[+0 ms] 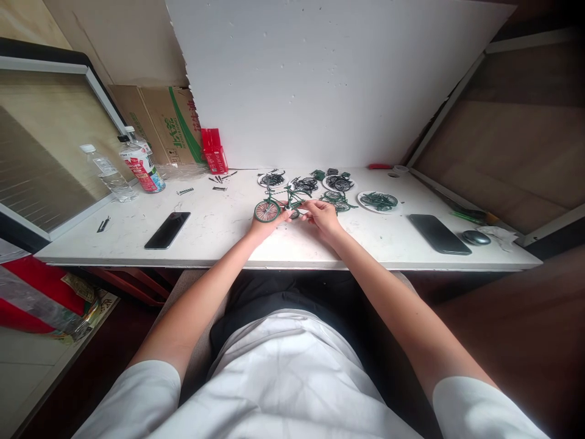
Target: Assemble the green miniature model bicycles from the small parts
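My left hand (264, 227) is closed around the lower part of a small green model bicycle (290, 196), keeping it upright just above the table. Its spoked front wheel points left. At the rear end of the bicycle, my right hand (322, 214) pinches with thumb and fingers; any small part between those fingertips is hidden. Just behind my right hand lie more green bicycle pieces (337, 200). A white plate (399, 206) of green parts sits to their right. Black wheels (340, 183) and small black parts (273, 178) rest on plates farther back.
The white table (219, 244) carries a phone (167, 230) on the left and a dark flat device (439, 233) beside a mouse (476, 237) on the right. Bottles (145, 174), a red box (214, 151) and a carton (159, 125) stand back left. A white board (320, 79) rises behind.
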The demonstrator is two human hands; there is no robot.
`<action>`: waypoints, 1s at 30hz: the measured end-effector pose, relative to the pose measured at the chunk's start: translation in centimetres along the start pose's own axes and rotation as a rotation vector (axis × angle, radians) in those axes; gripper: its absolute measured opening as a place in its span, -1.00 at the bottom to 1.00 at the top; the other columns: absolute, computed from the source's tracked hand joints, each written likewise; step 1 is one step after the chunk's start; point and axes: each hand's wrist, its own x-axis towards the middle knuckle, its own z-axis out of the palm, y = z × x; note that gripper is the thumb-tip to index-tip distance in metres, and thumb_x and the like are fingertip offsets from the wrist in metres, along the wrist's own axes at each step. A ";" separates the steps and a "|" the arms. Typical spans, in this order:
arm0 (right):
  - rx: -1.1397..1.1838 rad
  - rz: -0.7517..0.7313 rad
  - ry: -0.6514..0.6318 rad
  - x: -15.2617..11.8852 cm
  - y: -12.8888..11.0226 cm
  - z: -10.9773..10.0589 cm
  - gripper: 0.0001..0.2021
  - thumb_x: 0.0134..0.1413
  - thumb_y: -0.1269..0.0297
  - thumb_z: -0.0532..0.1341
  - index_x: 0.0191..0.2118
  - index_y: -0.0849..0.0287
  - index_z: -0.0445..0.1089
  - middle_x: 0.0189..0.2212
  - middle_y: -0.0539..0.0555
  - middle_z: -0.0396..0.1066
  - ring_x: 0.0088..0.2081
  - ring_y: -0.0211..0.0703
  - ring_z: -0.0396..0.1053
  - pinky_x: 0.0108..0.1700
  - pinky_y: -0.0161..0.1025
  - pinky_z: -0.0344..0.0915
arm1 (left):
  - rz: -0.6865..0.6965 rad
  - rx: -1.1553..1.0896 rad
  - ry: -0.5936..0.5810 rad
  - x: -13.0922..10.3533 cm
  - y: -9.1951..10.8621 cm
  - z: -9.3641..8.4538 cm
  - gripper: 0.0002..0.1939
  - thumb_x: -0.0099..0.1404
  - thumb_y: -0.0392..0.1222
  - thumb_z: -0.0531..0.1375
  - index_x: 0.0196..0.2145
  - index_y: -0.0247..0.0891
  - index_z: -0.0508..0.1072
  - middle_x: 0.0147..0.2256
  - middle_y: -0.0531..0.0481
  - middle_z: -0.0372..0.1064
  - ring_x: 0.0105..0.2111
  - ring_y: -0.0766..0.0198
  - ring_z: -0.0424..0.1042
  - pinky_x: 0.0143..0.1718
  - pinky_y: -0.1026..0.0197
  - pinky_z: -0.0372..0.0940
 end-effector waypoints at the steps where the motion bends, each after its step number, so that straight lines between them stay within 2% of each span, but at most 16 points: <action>1: 0.004 0.007 -0.004 0.0 0.0 0.0 -0.69 0.01 0.01 0.51 -0.30 0.17 0.60 -0.16 0.15 0.68 -0.50 -0.30 0.44 -0.55 -0.36 0.15 | 0.004 0.002 -0.002 0.0 0.0 0.0 -0.48 0.18 0.04 0.53 0.00 -0.26 0.58 -0.10 -0.13 0.65 -0.25 0.11 0.67 -0.10 0.08 0.54; 11: 0.018 0.031 -0.014 0.0 -0.1 -0.2 -0.71 -0.01 0.02 0.50 -0.32 0.15 0.62 -0.12 0.15 0.68 -0.55 -0.33 0.33 -0.49 -0.30 0.27 | -0.004 0.033 0.000 0.1 -0.1 -0.1 -0.49 0.18 0.08 0.52 -0.02 -0.24 0.59 -0.12 -0.12 0.64 -0.25 0.10 0.67 -0.11 0.09 0.52; 17: 0.029 0.044 -0.003 0.0 -0.1 -0.1 -0.74 0.00 0.08 0.49 -0.30 0.17 0.63 -0.11 0.16 0.68 -0.52 -0.34 0.41 -0.50 -0.34 0.23 | -0.007 0.013 -0.002 0.0 0.1 -0.1 -0.51 0.18 0.06 0.52 -0.03 -0.24 0.59 -0.07 -0.13 0.64 -0.25 0.12 0.67 -0.10 0.08 0.53; 26: 0.019 0.058 -0.036 -0.1 0.1 0.0 -0.64 0.00 -0.01 0.52 -0.23 0.17 0.63 -0.08 0.18 0.68 -0.52 -0.32 0.43 -0.51 -0.34 0.25 | -0.004 0.022 -0.022 0.2 -0.1 -0.2 -0.59 0.24 0.09 0.47 -0.07 -0.21 0.64 -0.03 -0.14 0.66 -0.22 0.12 0.67 -0.01 0.05 0.51; 30: -0.059 -0.007 -0.023 -0.5 -0.2 0.3 -0.61 0.03 -0.10 0.51 -0.23 0.14 0.62 -0.13 0.17 0.69 -0.51 -0.25 0.48 -0.53 -0.30 0.22 | -0.017 0.043 -0.001 0.4 -0.2 -0.4 -0.61 0.27 0.11 0.44 -0.12 -0.23 0.64 -0.06 -0.16 0.68 -0.23 0.12 0.67 -0.12 0.12 0.47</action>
